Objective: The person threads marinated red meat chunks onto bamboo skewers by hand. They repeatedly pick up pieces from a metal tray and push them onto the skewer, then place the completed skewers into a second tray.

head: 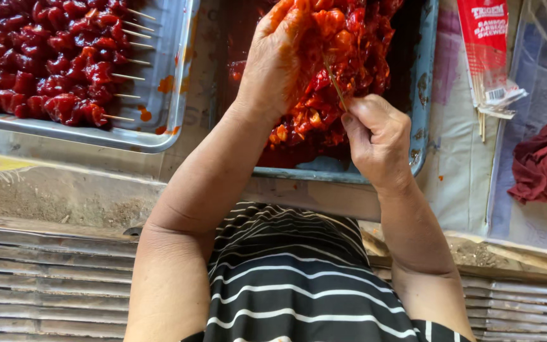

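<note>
Holding a thin bamboo skewer pinched in the right hand, point angled up into the pile of sauce-coated meat pieces. Gripping a clump of that meat with the left hand, fingers curled and slick with red sauce, over the blue tray. Resting finished skewers in the metal tray to the left. Risking a pricked left palm (skewer tip hidden in the meat, close to the fingers). Risking slippage of greasy pieces off the stick, or snapping it under side load. Risking drips onto the bench edge and striped shirt.
</note>
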